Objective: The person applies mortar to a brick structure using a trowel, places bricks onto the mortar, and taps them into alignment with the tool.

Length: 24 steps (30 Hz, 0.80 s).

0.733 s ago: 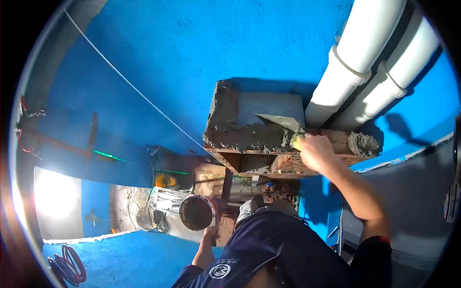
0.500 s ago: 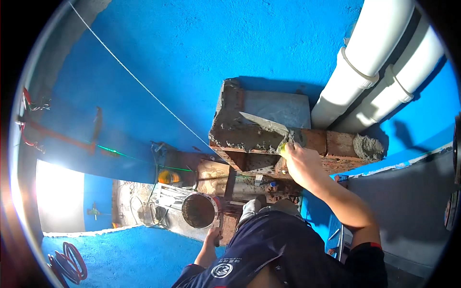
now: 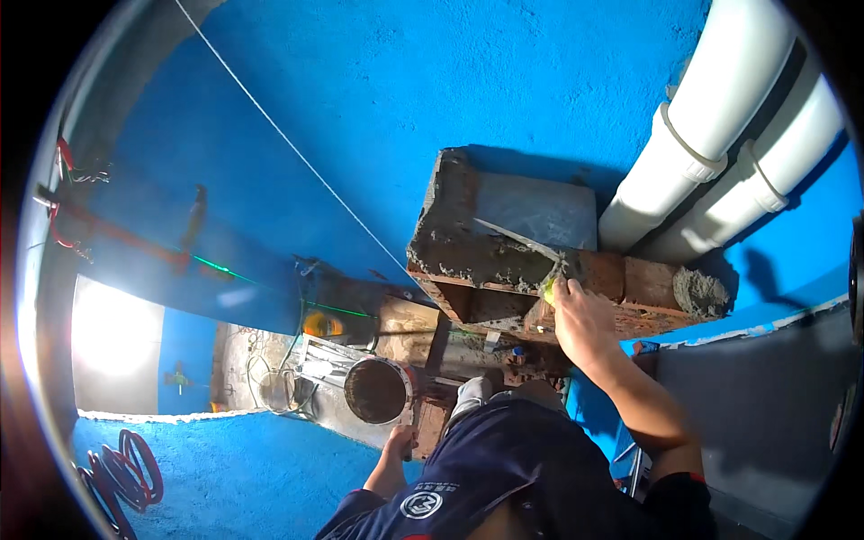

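My right hand [image 3: 580, 326] is closed round the yellow-green handle of a trowel [image 3: 520, 238]. The trowel's thin blade lies tilted over the top of a low brick wall [image 3: 650, 279], pointing left and away from me. Wet grey mortar [image 3: 454, 250] covers the wall's left corner, and a lump of mortar [image 3: 700, 292] sits at its right end. My left hand [image 3: 399, 441], fingers curled, is low beside a round bucket [image 3: 409, 393]. Something dark shows at its fingers, too small to name. The bucket's inside looks grey-brown.
Two thick white pipes [image 3: 693, 144] stand against the blue wall [image 3: 396, 90] behind the brickwork. A taut white string [image 3: 297, 148] runs down to the brick corner. A yellow object [image 3: 322, 324], loose cables [image 3: 261, 378] and a coiled red hose [image 3: 126, 477] are on the left.
The whole view has shifted slightly, so the brickwork and pipes sit farther right. The trowel keeps nearly the same place over the bricks in my right hand. My left hand stays by the bucket.
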### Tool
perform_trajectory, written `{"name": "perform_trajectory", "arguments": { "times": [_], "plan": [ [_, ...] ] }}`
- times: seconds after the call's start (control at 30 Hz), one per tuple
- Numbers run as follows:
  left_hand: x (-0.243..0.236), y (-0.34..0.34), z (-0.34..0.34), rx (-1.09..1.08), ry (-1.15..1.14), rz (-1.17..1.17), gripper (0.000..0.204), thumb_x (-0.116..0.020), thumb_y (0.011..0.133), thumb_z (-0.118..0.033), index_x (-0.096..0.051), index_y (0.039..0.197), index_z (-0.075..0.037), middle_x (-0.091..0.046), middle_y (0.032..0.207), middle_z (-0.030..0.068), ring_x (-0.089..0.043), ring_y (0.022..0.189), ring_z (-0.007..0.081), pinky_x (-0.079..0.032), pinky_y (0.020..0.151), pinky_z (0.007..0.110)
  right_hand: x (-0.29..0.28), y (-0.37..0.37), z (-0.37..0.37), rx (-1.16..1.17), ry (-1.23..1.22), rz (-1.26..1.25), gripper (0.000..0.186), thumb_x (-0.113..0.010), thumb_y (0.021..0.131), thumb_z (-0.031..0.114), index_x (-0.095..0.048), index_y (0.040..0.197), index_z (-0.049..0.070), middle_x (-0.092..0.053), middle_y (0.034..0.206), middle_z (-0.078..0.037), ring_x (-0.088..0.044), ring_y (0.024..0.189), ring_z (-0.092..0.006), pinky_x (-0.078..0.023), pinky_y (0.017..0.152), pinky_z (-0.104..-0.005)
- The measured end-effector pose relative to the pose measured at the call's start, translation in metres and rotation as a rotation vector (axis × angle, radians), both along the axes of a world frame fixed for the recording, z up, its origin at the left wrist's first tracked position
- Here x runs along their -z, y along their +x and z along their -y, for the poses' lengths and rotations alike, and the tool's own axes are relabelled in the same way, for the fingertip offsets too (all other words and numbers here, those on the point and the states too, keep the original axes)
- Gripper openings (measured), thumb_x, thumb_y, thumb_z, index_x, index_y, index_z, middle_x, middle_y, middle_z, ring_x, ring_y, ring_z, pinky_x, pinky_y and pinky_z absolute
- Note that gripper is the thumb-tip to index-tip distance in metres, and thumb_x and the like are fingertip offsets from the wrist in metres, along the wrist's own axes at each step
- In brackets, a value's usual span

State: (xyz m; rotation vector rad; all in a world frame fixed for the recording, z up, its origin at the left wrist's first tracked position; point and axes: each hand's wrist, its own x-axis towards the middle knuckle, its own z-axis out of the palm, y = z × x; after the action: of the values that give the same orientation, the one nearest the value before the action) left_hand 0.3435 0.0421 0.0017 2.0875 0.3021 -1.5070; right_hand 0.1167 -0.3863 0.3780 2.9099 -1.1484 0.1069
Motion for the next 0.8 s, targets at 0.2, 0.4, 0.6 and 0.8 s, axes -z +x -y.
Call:
{"name": "perform_trajectory", "arguments": {
  "times": [0.2,0.4,0.6,0.8],
  "plan": [
    [0.007,0.000,-0.003,-0.072,-0.053,-0.005,0.021,-0.068,0.079,-0.018,-0.060,0.066,-0.004,-0.055,0.060,0.0070,-0.052,0.048,0.0192,-0.047,0.047,0.035,-0.008,0.006,-0.011,0.002,0.278,0.317,0.036,-0.062,0.083,0.015,-0.056,0.116,0.002,-0.063,0.102,-0.015,-0.065,0.084,-0.0319,-0.053,0.072,-0.0422],
    [0.005,-0.007,-0.005,-0.051,-0.038,-0.001,0.021,-0.066,0.078,-0.016,-0.059,0.064,-0.003,-0.055,0.058,0.0083,-0.053,0.046,0.0201,-0.047,0.045,0.035,0.052,-0.005,-0.022,0.001,0.921,0.528,0.036,-0.060,0.074,0.017,-0.063,0.108,0.005,-0.067,0.086,-0.016,-0.065,0.082,-0.0309,-0.049,0.072,-0.0397],
    [0.020,-0.004,-0.016,-0.079,-0.035,-0.096,0.023,-0.067,0.080,-0.015,-0.058,0.063,-0.004,-0.055,0.057,0.0085,-0.054,0.045,0.0212,-0.049,0.044,0.037,0.140,0.031,-0.032,0.071,1.143,0.459,0.027,-0.061,0.071,0.023,-0.061,0.090,0.004,-0.063,0.073,-0.012,-0.061,0.069,-0.0248,-0.046,0.064,-0.0374],
    [0.003,-0.006,-0.036,-0.030,-0.027,-0.004,0.020,-0.067,0.077,-0.015,-0.058,0.062,-0.005,-0.052,0.054,0.0082,-0.051,0.042,0.0211,-0.050,0.045,0.038,0.133,-0.007,-0.028,0.146,1.107,0.509,0.024,-0.061,0.072,0.017,-0.063,0.092,0.004,-0.062,0.072,-0.008,-0.059,0.068,-0.0182,-0.046,0.063,-0.0340]
  ]
}}
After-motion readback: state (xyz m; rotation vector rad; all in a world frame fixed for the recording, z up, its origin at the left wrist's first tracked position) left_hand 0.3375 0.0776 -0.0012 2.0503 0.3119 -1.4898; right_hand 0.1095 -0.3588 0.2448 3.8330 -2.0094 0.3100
